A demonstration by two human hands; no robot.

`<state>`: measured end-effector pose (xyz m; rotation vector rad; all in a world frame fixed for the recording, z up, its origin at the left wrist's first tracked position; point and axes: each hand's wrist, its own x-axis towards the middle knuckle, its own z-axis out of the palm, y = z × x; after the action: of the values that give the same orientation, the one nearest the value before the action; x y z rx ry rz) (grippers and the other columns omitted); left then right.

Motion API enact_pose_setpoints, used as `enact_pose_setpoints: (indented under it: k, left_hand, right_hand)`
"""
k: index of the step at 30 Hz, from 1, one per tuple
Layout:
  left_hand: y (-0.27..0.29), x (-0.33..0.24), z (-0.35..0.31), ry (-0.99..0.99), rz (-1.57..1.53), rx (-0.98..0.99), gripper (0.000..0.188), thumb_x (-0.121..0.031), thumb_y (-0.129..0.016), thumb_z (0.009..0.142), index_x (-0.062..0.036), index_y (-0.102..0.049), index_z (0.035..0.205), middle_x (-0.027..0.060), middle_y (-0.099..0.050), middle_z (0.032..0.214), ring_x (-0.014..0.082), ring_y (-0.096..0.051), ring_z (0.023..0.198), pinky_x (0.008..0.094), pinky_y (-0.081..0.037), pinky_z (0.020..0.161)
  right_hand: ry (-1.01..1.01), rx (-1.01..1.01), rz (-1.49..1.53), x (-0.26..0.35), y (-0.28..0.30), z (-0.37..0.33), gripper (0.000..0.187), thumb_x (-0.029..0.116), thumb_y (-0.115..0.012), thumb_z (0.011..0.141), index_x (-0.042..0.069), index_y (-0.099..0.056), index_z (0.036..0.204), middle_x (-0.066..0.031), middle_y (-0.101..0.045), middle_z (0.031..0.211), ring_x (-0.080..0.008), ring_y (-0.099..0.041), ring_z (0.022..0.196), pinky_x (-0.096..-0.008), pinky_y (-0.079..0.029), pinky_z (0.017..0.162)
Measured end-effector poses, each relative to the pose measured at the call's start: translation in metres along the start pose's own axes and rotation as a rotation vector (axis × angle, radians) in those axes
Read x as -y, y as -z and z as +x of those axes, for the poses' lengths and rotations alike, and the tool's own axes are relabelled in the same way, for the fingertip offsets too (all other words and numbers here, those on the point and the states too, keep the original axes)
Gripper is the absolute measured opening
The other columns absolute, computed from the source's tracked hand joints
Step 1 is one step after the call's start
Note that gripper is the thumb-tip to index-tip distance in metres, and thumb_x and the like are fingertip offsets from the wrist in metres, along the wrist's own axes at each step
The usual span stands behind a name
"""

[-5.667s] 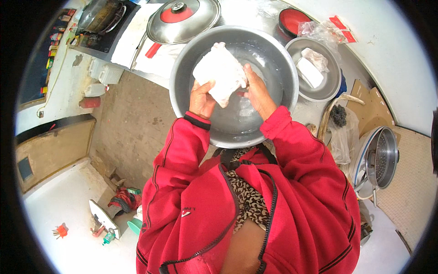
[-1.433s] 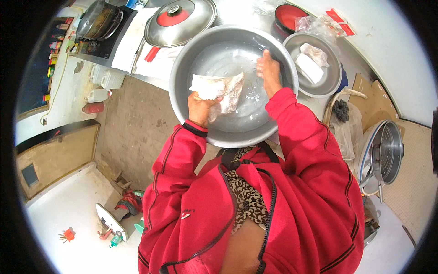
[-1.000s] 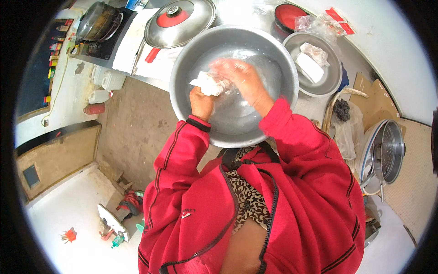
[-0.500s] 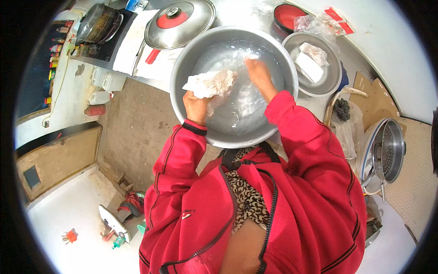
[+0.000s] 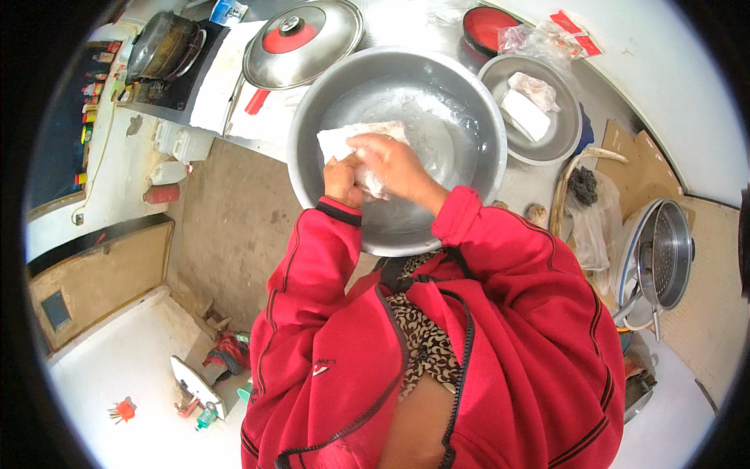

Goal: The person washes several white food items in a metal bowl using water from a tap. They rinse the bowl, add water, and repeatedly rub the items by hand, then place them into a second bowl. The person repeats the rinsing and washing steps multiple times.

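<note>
A large grey metal basin (image 5: 492, 168) with shallow water stands in front of me. Over its left side I hold a whitish, faintly pink slab that looks like fatty meat (image 5: 334, 142). My left hand (image 5: 342, 181) is closed around its lower left edge. Across the slab's face lies my right hand (image 5: 391, 166), fingers bent and pressed against it. Both hands hide much of the slab's lower part. To the right, a smaller grey bowl (image 5: 574, 129) holds a smooth white slab (image 5: 525, 115) and a pinkish slab (image 5: 534, 90).
A pan lid (image 5: 320, 55) with a red centre lies left of the basin, near a red handle (image 5: 257, 101). A dark pot (image 5: 162, 47) stands on the stove. Behind the bowl are a red-lined bowl (image 5: 492, 30) and plastic bags (image 5: 539, 45). A metal strainer (image 5: 672, 242) stands at right.
My right hand has moved left from the water on the basin's right side onto the slab. The slab has come slightly lower, with my left hand still holding it.
</note>
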<state>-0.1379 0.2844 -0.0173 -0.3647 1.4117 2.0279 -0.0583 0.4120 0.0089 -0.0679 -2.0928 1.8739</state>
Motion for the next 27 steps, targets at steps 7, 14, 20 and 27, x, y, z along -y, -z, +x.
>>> enact_pose_setpoints:
  k: [7, 14, 20, 27]
  left_hand:
    - [-0.016, -0.011, -0.008, 0.05, -0.2, 0.215, 0.033, -0.006, -0.061, 0.091, 0.0014, -0.054, 0.123, 0.0135, -0.064, 0.116, 0.0271, -0.063, 0.105, 0.0412, -0.052, 0.092]
    - [-0.019, -0.011, -0.009, 0.098, -0.162, 0.337, 0.032, -0.021, -0.059, 0.095, -0.0007, -0.056, 0.12, 0.0107, -0.065, 0.111, 0.0237, -0.063, 0.101, 0.0374, -0.052, 0.089]
    - [-0.022, -0.018, -0.011, 0.053, 0.358, 0.284, 0.042, -0.033, -0.063, 0.093, -0.0001, -0.056, 0.118, 0.0078, -0.064, 0.107, 0.0203, -0.062, 0.099, 0.0353, -0.05, 0.085]
    - [-0.063, -0.032, -0.068, -0.041, 0.152, 0.412, 0.057, -0.04, -0.064, 0.091, -0.0011, -0.05, 0.13, 0.0093, -0.056, 0.126, 0.0237, -0.052, 0.119, 0.0426, -0.045, 0.097]
  right_hand:
    - [-0.118, -0.201, -0.426, -0.003, 0.041, -0.007, 0.05, 0.029, -0.058, 0.093, 0.0, -0.05, 0.133, -0.0238, -0.054, 0.13, -0.0328, -0.053, 0.12, -0.0425, -0.043, 0.099]
    - [-0.554, -0.103, 0.819, 0.013, 0.056, -0.003, 0.055, 0.025, -0.073, 0.083, -0.007, -0.053, 0.124, -0.0153, -0.065, 0.111, -0.021, -0.065, 0.097, -0.0317, -0.052, 0.084]
    - [-0.417, -0.233, 0.62, 0.004, 0.051, -0.002, 0.038, 0.005, -0.073, 0.077, -0.005, -0.062, 0.111, -0.0116, -0.068, 0.099, -0.0203, -0.067, 0.085, -0.0331, -0.054, 0.078]
    - [-0.136, -0.221, -0.575, 0.041, 0.031, -0.006, 0.034, 0.012, -0.068, 0.075, 0.004, -0.063, 0.108, -0.0156, -0.068, 0.099, -0.0347, -0.066, 0.081, -0.0429, -0.053, 0.07]
